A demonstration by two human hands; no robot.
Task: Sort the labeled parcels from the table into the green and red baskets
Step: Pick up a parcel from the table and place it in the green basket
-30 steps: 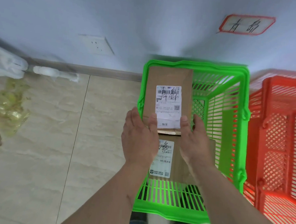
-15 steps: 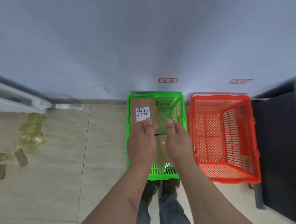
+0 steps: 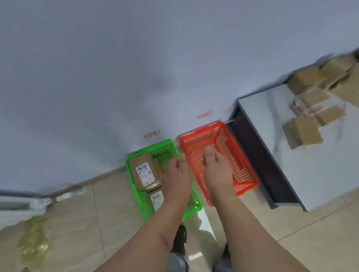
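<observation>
Floor: tiled, green basket (image 3: pixel 192 209) and red basket (image 3: pixel 245 184) side by side against the wall.
Green basket: two labeled parcels (image 3: pixel 143 172) inside.
Table (image 3: pixel 329 167): more parcels (image 3: pixel 302 132) waiting.
Left hand (image 3: pixel 176 178): relaxed, holding nothing.
Right hand (image 3: pixel 216 172): relaxed, holding nothing.

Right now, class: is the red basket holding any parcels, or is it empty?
Empty, as far as shows. The red basket shows only bare mesh on its floor and walls; the right hand hides part of it. Both visible parcels lie in the green basket.
</observation>
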